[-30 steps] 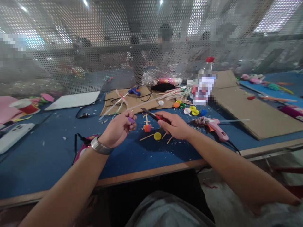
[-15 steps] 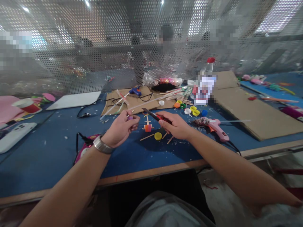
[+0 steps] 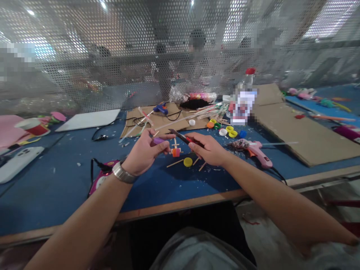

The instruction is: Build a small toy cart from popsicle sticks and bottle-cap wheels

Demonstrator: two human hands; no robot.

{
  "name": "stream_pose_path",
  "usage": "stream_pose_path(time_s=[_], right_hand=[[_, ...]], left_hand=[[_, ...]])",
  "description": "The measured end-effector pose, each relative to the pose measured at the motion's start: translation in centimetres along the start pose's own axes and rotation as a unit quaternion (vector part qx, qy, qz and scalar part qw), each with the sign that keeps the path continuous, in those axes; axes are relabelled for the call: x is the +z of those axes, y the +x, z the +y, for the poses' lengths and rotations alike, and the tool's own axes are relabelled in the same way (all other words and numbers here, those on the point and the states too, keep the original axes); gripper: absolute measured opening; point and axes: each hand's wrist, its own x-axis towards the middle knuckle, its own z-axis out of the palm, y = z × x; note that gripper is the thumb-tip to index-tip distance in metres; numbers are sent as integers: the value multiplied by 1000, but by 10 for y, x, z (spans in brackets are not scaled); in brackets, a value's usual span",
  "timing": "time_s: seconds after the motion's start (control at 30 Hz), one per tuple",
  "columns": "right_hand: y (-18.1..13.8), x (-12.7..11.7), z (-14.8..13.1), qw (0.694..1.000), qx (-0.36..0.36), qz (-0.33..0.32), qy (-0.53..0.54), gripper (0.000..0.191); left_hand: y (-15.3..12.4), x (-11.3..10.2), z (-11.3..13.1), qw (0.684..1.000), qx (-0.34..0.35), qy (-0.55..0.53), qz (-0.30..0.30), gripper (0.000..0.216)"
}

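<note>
My left hand (image 3: 144, 152) is closed on a small purple piece (image 3: 158, 140). A short pale stick end (image 3: 156, 133) pokes out beside its fingers. Most of the purple piece is covered, so its full shape stays hidden. In my right hand (image 3: 206, 148) is a utility knife (image 3: 182, 137) with a red and black handle and a dark blade, its tip pointing left near my left fingertips. Just below the blade lies a small stick figure (image 3: 176, 151) with an orange and pink block. A yellow bottle cap (image 3: 188, 162) and thin wooden sticks (image 3: 174, 163) lie nearer me.
A pink glue gun (image 3: 260, 153) lies to the right, before a cardboard sheet (image 3: 309, 135). Coloured caps (image 3: 231, 131) and a blue glue gun (image 3: 161, 108) are farther back. On the left are a magenta device (image 3: 102, 176) with a cord and a white phone (image 3: 21, 163).
My left hand has turned and its index finger now stretches right toward the blade, showing more of the purple piece. The right hand and knife have hardly moved.
</note>
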Motion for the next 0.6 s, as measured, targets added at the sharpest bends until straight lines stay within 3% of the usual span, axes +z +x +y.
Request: stream_pose_path(time_s=[0.17, 0.6], right_hand=[[0, -1, -1, 1000, 2, 1, -1, 48], [-1, -1, 1, 1000, -2, 27, -5, 46]], left_hand=[[2, -3, 0, 999, 34, -8, 5, 63], [6, -8, -5, 999, 28, -14, 26, 61]])
